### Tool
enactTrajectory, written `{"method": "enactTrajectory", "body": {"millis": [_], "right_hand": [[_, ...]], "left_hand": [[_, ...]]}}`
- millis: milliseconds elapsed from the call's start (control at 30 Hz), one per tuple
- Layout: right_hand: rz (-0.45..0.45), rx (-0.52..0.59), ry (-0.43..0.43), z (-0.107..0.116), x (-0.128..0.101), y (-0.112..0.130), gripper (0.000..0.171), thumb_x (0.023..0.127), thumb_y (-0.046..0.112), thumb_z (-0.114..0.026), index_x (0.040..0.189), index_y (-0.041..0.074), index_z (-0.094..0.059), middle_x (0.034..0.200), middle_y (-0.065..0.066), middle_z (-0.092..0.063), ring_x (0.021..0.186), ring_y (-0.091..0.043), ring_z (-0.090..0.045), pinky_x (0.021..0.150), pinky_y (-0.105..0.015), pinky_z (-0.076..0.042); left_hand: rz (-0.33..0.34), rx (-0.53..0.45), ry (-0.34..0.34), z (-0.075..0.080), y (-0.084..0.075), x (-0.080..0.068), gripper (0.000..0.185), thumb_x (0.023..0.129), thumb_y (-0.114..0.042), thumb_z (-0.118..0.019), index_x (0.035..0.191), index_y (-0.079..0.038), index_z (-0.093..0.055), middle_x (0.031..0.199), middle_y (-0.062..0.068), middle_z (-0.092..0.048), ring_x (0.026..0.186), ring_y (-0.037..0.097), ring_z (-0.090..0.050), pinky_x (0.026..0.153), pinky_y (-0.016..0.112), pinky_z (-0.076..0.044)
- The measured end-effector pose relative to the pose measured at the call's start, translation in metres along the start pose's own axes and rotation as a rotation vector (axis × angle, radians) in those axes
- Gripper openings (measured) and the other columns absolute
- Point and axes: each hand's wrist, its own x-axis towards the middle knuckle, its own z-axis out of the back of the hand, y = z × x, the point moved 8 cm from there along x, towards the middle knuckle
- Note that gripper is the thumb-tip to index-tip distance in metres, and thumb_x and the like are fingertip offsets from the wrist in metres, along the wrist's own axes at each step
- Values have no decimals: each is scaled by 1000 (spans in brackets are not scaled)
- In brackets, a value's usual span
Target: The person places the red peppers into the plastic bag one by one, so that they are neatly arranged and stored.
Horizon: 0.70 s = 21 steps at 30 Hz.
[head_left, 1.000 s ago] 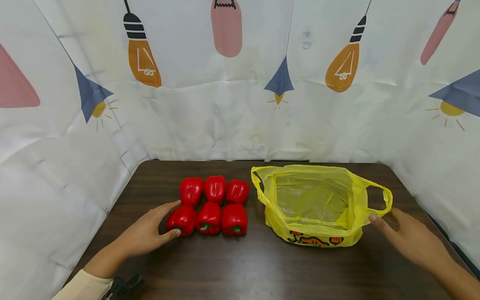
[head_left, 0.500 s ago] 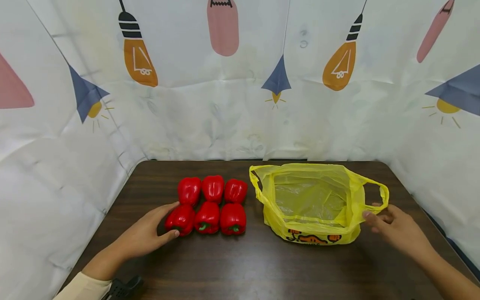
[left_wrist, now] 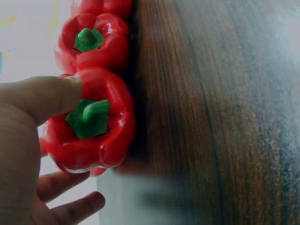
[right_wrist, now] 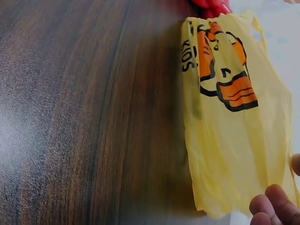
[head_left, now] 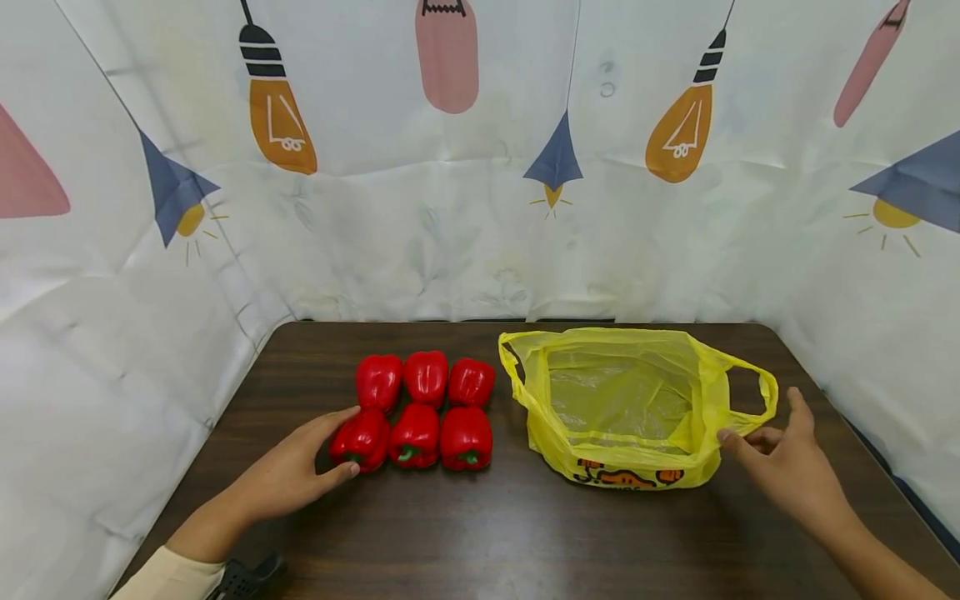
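Note:
Shiny red bell peppers with green stems sit in two rows left of the table's middle. My left hand (head_left: 288,471) holds the front-left bell pepper (head_left: 362,440) between thumb and fingers. In the left wrist view the thumb lies beside the stem of that pepper (left_wrist: 117,133); some fingers are partly hidden behind it. A yellow plastic bag (head_left: 637,471) stands with its mouth open toward the head camera. My right hand (head_left: 798,471) pinches the bag's right side below the handle, index finger raised. In the right wrist view, fingertips (right_wrist: 276,201) show beside the printed bag (right_wrist: 225,150).
Several more red peppers (head_left: 427,379) stand close against the held one. The dark wooden table (head_left: 517,533) backs onto a white printed curtain (head_left: 420,242), which also hangs at both sides. A black strap (head_left: 251,575) shows near the left wrist.
My right hand has shifted left from the bag's handle onto its side, and the index finger has lifted. The left hand, peppers and bag stay nearly still; the head view shifted slightly.

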Motion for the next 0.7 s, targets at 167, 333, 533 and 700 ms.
{"method": "enactTrajectory", "body": {"millis": [167, 333, 533, 700], "right_hand": [[132, -38, -85, 1, -5, 10, 103, 102, 38, -64, 162, 17, 17, 107, -26, -71, 86, -39, -70, 55, -41, -53], [228, -76, -86, 0, -8, 18, 91, 104, 31, -63, 166, 28, 3, 115, -33, -65, 89, -44, -70, 62, -54, -57], [247, -105, -7, -5, -11, 25, 83, 106, 33, -58, 165, 34, 2, 113, -25, -70, 87, -38, -72, 66, -56, -57], [250, -113, 11, -10, -9, 30, 63, 106, 36, -59, 161, 18, -34, 112, -19, -71, 91, -31, -71, 65, -48, -58]], "left_hand": [[-9, -2, -4, -1, 1, 0, 78, 91, -42, -78, 152, -7, -45, 146, 17, -53, 133, 43, -50, 105, 64, -42], [-20, -9, -7, -2, 3, 0, 78, 90, -41, -79, 152, -7, -45, 146, 17, -53, 133, 42, -51, 105, 63, -42], [-18, -14, 3, -2, 4, 0, 79, 90, -43, -78, 152, -7, -44, 146, 17, -53, 133, 42, -50, 105, 63, -42], [-12, -22, 10, -3, 5, 0, 79, 91, -45, -77, 153, -8, -44, 147, 16, -51, 134, 41, -50, 105, 63, -42]]}}
